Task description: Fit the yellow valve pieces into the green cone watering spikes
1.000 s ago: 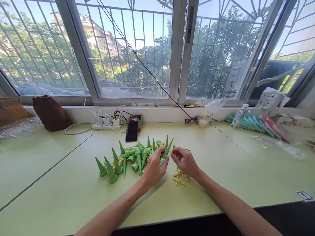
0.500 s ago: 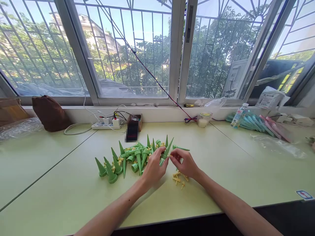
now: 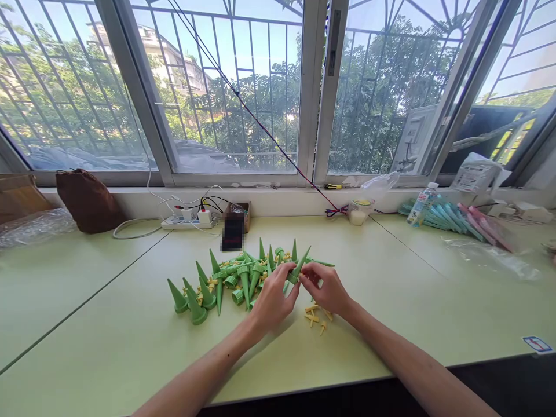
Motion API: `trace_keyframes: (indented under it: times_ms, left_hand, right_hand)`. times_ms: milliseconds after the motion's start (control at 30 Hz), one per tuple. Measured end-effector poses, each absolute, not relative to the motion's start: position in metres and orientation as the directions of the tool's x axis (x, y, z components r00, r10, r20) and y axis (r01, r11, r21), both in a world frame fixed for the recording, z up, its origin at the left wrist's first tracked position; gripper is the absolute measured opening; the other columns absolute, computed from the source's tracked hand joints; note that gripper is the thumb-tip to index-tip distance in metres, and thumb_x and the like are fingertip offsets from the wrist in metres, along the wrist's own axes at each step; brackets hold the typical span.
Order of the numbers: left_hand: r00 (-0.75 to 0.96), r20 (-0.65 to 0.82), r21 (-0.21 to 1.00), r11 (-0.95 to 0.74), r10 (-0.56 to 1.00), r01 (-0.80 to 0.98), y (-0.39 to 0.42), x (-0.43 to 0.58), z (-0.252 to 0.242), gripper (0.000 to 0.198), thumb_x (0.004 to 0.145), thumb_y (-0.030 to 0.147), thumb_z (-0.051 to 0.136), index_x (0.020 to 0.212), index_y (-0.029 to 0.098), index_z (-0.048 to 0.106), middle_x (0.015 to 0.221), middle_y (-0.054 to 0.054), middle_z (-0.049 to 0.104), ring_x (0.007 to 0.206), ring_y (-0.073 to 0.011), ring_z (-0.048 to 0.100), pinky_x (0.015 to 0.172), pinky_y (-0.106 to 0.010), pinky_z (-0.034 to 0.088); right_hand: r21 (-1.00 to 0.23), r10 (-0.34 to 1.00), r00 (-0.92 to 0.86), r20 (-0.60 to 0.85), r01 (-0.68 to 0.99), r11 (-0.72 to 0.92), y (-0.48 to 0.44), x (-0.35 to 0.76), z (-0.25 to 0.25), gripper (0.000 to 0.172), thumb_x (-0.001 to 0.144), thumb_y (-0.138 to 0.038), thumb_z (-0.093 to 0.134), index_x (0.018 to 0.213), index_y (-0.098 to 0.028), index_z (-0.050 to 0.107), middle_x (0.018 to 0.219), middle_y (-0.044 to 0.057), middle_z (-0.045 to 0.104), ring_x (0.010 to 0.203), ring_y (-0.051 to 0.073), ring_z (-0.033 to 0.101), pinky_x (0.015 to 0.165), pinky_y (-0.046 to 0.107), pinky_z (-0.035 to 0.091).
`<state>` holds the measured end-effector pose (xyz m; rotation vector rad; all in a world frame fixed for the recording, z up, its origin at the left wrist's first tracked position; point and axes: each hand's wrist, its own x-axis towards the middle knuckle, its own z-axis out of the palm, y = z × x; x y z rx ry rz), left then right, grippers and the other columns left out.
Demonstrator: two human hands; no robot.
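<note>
My left hand (image 3: 274, 292) is closed around a green plastic watering spike (image 3: 299, 263), its point tilted up and to the right. At the spike's wide capped end, my right hand (image 3: 325, 285) pinches a small yellow valve, mostly covered by the fingertips. Left of and behind my hands lies a heap of green spikes (image 3: 244, 281) with small yellow pieces mixed in. Several more spikes (image 3: 197, 310) stand point-up on their caps at the heap's left end. A few loose T-shaped yellow valves (image 3: 311, 318) lie on the table below my right hand.
Along the window sill are a brown bag (image 3: 89, 200), a power strip (image 3: 187, 223), a small box (image 3: 247, 215) with a pixelated dark object before it, and a jar (image 3: 359, 212). To the right are a bottle (image 3: 422, 205) and teal and pink packets (image 3: 452, 217).
The spike in my left hand has shifted slightly right and down, tilting further to the right. My right fingertips stay at its capped end. The heap looks the same.
</note>
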<state>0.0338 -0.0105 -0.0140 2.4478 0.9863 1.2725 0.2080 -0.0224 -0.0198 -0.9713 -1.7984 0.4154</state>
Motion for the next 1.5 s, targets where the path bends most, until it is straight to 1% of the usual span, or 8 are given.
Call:
trace_keyframes:
  times_ms: [167,400,600,900,1200,1500]
  left_hand:
    - [0.414,0.634,0.493,-0.753,0.654,0.436,-0.013,0.034,-0.011,0.025,0.091,0.017,0.055,0.115,0.022,0.053,0.107,-0.006,0.066,0.096,-0.0199,0.065,0.085,-0.034,0.053]
    - [0.413,0.631,0.503,-0.751,0.657,0.428,-0.012,0.034,-0.013,0.02,0.094,0.019,0.052,0.114,0.022,0.054,0.107,-0.005,0.066,0.097,-0.0194,0.064,0.085,-0.033,0.052]
    - [0.415,0.637,0.489,-0.756,0.65,0.435,-0.011,0.033,-0.014,0.023,0.094,0.018,0.053,0.116,0.022,0.052,0.108,-0.006,0.065,0.096,-0.0201,0.064,0.085,-0.034,0.052]
    - [0.416,0.635,0.497,-0.756,0.651,0.426,-0.01,0.033,-0.016,0.027,0.092,0.016,0.055,0.118,0.023,0.05,0.111,-0.007,0.064,0.101,-0.0216,0.063,0.088,-0.037,0.053]
    - [0.418,0.63,0.502,-0.754,0.654,0.424,-0.007,0.034,-0.018,0.031,0.09,0.015,0.056,0.119,0.023,0.049,0.111,-0.007,0.065,0.1,-0.0217,0.065,0.087,-0.039,0.055]
    - [0.39,0.617,0.571,-0.73,0.684,0.377,-0.008,0.034,-0.021,0.039,0.089,0.017,0.058,0.124,0.025,0.046,0.114,-0.007,0.064,0.103,-0.0211,0.065,0.086,-0.039,0.058]
  right_hand:
    - [-0.664,0.769,-0.145,0.622,0.423,0.617,-0.023,0.208,-0.019,0.01,0.091,-0.028,0.056,0.09,-0.019,0.059,0.068,0.0,0.057,0.055,0.012,0.05,0.053,0.024,0.043]
    - [-0.661,0.762,-0.143,0.631,0.415,0.625,-0.024,0.208,-0.018,0.011,0.09,-0.029,0.058,0.087,-0.019,0.058,0.068,0.0,0.057,0.054,0.012,0.049,0.052,0.024,0.043]
    - [-0.67,0.772,-0.135,0.621,0.42,0.613,-0.023,0.209,-0.018,0.011,0.09,-0.03,0.058,0.087,-0.019,0.059,0.069,0.0,0.058,0.055,0.012,0.05,0.052,0.024,0.043]
    - [-0.678,0.776,-0.118,0.62,0.417,0.605,-0.022,0.208,-0.019,0.011,0.09,-0.028,0.058,0.086,-0.019,0.059,0.071,0.001,0.06,0.055,0.012,0.05,0.053,0.025,0.043]
    - [-0.673,0.767,-0.117,0.631,0.41,0.616,-0.022,0.208,-0.02,0.009,0.091,-0.026,0.058,0.086,-0.019,0.06,0.072,0.0,0.06,0.055,0.011,0.049,0.053,0.024,0.042]
    - [-0.713,0.794,-0.109,0.598,0.381,0.589,-0.02,0.209,-0.025,0.009,0.092,-0.026,0.058,0.087,-0.018,0.062,0.073,0.001,0.061,0.059,0.013,0.049,0.056,0.025,0.043]
